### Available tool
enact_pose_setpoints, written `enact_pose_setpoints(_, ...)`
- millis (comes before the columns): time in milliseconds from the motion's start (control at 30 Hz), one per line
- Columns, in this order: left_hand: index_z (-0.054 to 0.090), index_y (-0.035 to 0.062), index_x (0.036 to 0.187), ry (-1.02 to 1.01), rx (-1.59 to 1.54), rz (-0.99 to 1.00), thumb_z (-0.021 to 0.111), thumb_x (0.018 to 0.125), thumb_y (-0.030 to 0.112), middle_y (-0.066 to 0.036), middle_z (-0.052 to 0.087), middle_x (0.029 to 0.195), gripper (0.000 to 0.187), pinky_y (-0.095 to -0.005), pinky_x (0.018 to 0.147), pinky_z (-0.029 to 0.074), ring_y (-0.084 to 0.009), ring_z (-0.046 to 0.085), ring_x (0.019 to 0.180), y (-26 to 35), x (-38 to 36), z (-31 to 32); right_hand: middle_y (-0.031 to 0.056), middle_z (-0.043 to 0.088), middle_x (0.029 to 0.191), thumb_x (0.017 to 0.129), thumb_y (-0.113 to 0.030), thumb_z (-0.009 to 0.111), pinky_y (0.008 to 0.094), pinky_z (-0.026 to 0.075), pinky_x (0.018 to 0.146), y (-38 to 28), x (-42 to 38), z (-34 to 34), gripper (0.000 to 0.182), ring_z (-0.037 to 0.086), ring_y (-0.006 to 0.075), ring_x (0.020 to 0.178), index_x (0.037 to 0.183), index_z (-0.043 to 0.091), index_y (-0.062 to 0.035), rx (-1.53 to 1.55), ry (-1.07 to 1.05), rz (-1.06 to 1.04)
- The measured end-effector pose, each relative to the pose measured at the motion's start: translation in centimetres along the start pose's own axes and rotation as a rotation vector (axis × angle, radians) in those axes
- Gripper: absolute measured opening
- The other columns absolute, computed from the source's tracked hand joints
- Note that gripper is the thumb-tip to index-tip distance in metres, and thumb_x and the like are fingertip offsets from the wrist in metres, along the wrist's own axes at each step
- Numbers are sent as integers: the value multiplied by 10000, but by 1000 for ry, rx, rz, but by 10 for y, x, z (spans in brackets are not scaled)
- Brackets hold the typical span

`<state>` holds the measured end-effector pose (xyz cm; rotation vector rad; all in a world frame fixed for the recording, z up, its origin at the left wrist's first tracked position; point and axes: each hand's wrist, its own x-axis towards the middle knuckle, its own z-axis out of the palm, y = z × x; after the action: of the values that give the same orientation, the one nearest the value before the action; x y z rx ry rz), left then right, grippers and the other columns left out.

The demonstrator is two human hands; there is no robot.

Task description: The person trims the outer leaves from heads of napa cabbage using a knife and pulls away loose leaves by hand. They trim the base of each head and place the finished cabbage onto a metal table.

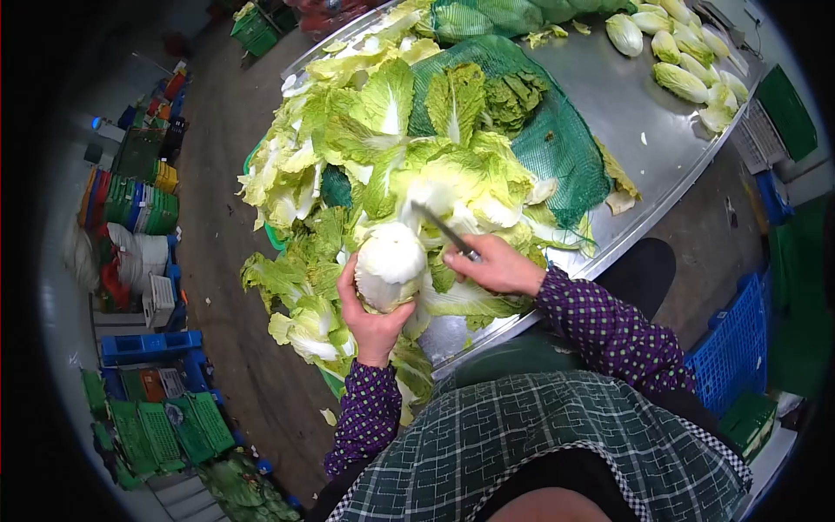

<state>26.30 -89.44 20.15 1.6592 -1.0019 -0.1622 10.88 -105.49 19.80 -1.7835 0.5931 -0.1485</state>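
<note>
My left hand (372,324) grips a napa cabbage (391,264) from below and the left side, its pale cut base facing up towards me. In my right hand (497,265) is a knife (448,230), its blade pointing up and left, a little to the right of the cabbage and apart from it. Loose cabbage leaves (365,130) lie heaped behind and around both hands. Beyond them, a green mesh bag (565,157) lies on the metal table (609,83), with a leafy cabbage (513,100) at its opening.
Several trimmed cabbages (680,83) lie at the table's far right. Another filled mesh bag (487,19) rests at the back edge. Stacked green crates (161,431) line the left wall, and a blue plastic pallet (731,348) leans at the right.
</note>
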Motion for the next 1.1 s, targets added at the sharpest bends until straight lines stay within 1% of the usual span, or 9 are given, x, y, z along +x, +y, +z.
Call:
enact_pose_setpoints(67, 460, 6, 1232, -43, 138, 32, 813, 525, 127, -141, 537, 1146, 800, -358, 920, 442, -258, 540, 1041, 12, 2, 3, 209, 644, 848, 788, -363, 664, 408, 490, 750, -14, -10, 2, 460, 626, 360, 830, 1032, 608, 24, 261, 115, -4)
enact_pose_setpoints(133, 523, -15, 1158, -122, 415, 85, 815, 500, 168, -168, 574, 1019, 743, -391, 837, 468, -309, 560, 940, 23, 2, 9, 162, 655, 907, 762, -310, 745, 372, 496, 763, -22, -12, 11, 524, 639, 298, 856, 1164, 567, -26, -108, 563, -571)
enact_pose_setpoints(467, 531, -42, 1110, -200, 324, -8, 803, 497, 159, -147, 585, 960, 700, -373, 803, 475, -283, 581, 880, 47, -6, 0, 149, 617, 714, 829, -101, 618, 368, 471, 527, -3, 18, -22, 113, 605, 298, 575, 884, 639, -4, -97, 616, -604)
enact_pose_setpoints(533, 508, -43, 1157, -188, -340, -411, 796, 534, 128, -136, 596, 1052, 707, -343, 871, 463, -232, 588, 959, 54, -6, -1, 186, 629, 768, 831, -176, 628, 387, 474, 539, 25, 32, -40, 224, 614, 325, 607, 971, 636, -2, -339, 447, -60)
enact_pose_setpoints(667, 487, -46, 1192, -184, -445, -454, 789, 548, 91, -138, 589, 1103, 724, -334, 911, 446, -213, 581, 999, 50, 2, -2, 249, 643, 972, 708, -381, 764, 379, 507, 787, -36, -10, -54, 707, 648, 341, 869, 1221, 531, 46, -69, 258, -133)
enact_pose_setpoints(700, 487, -46, 1192, -188, -448, -465, 789, 548, 91, -138, 589, 1103, 724, -334, 911, 446, -213, 581, 999, 51, 1, 1, 144, 644, 1020, 682, -358, 791, 311, 492, 662, -50, -18, -48, 725, 623, 216, 775, 1261, 525, -13, 3, 253, -328)
enact_pose_setpoints(933, 477, -59, 1212, -207, -412, -467, 783, 514, 126, -148, 588, 1122, 784, -343, 931, 444, -227, 586, 1010, 46, 0, -2, 128, 631, 838, 796, -134, 690, 304, 474, 619, -37, -7, -36, 369, 629, 227, 766, 1136, 611, -15, -149, 306, -686)
enact_pose_setpoints(1033, 414, -87, 1287, -211, -752, -566, 751, 446, 192, -163, 571, 1172, 948, -357, 973, 433, -261, 583, 1056, 51, -4, -8, 127, 611, 792, 788, -86, 669, 313, 476, 604, -29, -5, -46, 363, 619, 244, 715, 1141, 612, -22, 204, 349, -222)
enact_pose_setpoints(1100, 413, -89, 1285, -232, -764, -562, 749, 453, 181, -165, 568, 1174, 937, -360, 975, 432, -262, 578, 1065, 52, 2, -8, 122, 626, 827, 774, -72, 662, 313, 499, 613, -28, -3, -53, 383, 621, 226, 662, 1153, 613, -44, -325, 503, -464)
